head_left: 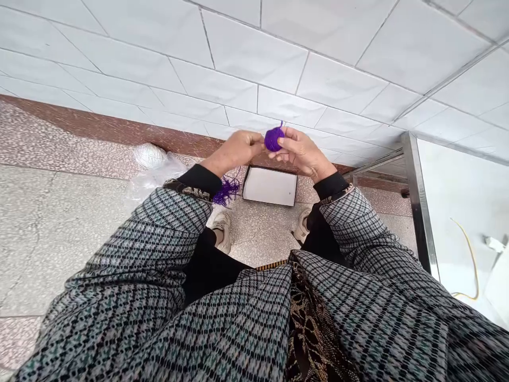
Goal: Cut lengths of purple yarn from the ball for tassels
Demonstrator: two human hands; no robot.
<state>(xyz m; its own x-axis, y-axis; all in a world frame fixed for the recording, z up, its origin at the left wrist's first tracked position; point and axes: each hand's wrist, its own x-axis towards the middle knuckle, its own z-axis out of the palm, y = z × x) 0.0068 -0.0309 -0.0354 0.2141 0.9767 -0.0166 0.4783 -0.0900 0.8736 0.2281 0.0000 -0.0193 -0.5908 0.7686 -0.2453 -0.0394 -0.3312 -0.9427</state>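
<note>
The right hand [302, 151] has the purple yarn ball [273, 140] clamped between thumb and fingers, in front of the body and a little above the middle of the view, with 1 short end of yarn sticking up over its top. The left hand [237, 147] is just beside the ball, its thumb and forefinger brought close together; I cannot tell whether a strand is pinched there. The 2 hands are near each other but not clasped. A light grip should suit the ball better than a squeeze, turning it a little at a time so that the wraps lie evenly, while the left fingertips keep any strand under gentle tension. The loose purple strands [226, 191] show beside the left cuff [201, 180], tangled; keeping them clear of that sleeve and teasing out knots early would likely prevent snags. Below, a shallow dark-rimmed tray [270, 185] sits on the floor, with 2 light shoes [225, 231] nearer the body. Farther left, a white ball [150, 155] rests by clear plastic [153, 178], near the tiled wall [238, 58].
</note>
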